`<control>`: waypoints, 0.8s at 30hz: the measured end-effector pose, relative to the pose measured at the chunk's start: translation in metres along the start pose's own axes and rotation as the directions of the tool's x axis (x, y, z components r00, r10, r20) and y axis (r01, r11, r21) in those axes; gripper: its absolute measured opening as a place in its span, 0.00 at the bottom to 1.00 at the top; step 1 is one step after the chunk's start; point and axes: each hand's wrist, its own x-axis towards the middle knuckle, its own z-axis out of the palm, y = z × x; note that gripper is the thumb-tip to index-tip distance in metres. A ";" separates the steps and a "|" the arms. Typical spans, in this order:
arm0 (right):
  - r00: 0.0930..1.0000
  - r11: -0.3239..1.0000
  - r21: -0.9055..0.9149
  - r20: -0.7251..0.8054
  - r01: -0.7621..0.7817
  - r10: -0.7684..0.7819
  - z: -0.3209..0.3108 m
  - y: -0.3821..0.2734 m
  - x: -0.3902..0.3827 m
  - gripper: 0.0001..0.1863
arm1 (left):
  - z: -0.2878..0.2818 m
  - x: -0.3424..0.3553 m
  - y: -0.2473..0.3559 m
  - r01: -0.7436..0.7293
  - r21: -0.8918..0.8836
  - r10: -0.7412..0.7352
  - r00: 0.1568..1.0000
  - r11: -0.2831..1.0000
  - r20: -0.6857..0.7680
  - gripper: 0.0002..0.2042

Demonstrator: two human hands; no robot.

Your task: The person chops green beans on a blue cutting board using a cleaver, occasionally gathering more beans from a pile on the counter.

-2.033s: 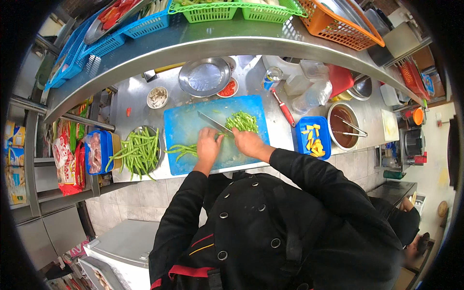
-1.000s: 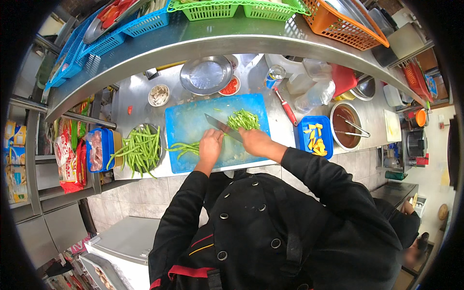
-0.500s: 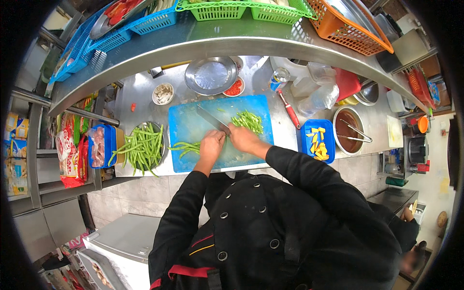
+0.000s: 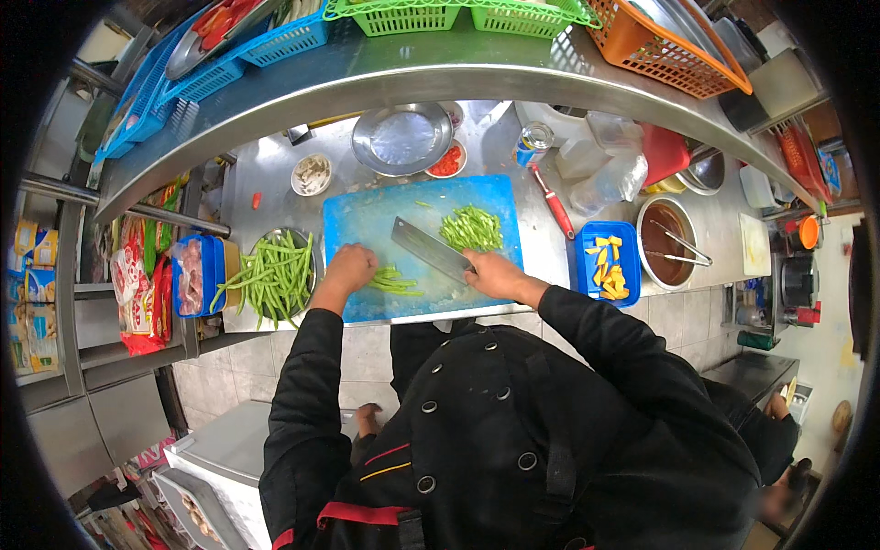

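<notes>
My right hand (image 4: 493,274) is closed on the handle of a cleaver (image 4: 429,247), its broad blade slanting up and left over the blue cutting board (image 4: 362,211). My left hand (image 4: 353,267) is over the board's left edge with fingers curled in; what they hold, if anything, is hidden. Right beside it lies a small bunch of green beans (image 4: 394,280). A pile of chopped green beans (image 4: 472,227) rests on the board's right part. Whole green beans (image 4: 270,278) heap over a round metal dish to the left.
A blue tub of yellow pieces (image 4: 605,266) and a pot of brown sauce with tongs (image 4: 667,240) stand right. Behind the board are a metal bowl (image 4: 401,139), small bowls, a can (image 4: 533,144) and a red-handled tool (image 4: 555,206). A steel shelf (image 4: 394,84) overhangs the far side.
My left hand has moved left, away from the cleaver and past the small bunch of beans. My right hand has shifted right and slightly nearer with the cleaver.
</notes>
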 end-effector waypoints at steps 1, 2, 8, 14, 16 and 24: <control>1.000 1.000 -0.012 -0.013 0.005 -0.005 -0.001 0.004 -0.001 0.25 | 0.002 0.001 0.004 0.001 0.015 -0.001 1.000 1.000 0.015 0.07; 1.000 1.000 -0.001 -0.018 -0.007 0.007 -0.004 0.003 -0.001 0.24 | 0.003 0.001 0.005 0.007 0.030 -0.008 1.000 1.000 0.027 0.07; 0.989 0.990 0.020 -0.041 -0.143 0.143 -0.024 0.013 -0.009 0.20 | -0.007 0.018 0.043 -0.143 -0.057 0.122 0.955 0.988 -0.270 0.04; 0.991 0.991 0.042 -0.055 -0.124 0.126 -0.023 0.015 -0.008 0.20 | 0.023 0.030 0.086 -0.293 -0.009 0.274 0.903 0.956 -0.332 0.10; 0.991 0.992 0.052 -0.065 -0.116 0.119 -0.023 0.016 -0.008 0.21 | 0.025 0.030 0.090 -0.272 -0.026 0.241 0.888 0.962 -0.392 0.10; 0.989 0.984 -0.112 -0.059 -0.141 0.135 -0.035 0.006 -0.008 0.19 | 0.043 0.028 0.096 -0.258 -0.040 0.223 0.895 0.965 -0.386 0.08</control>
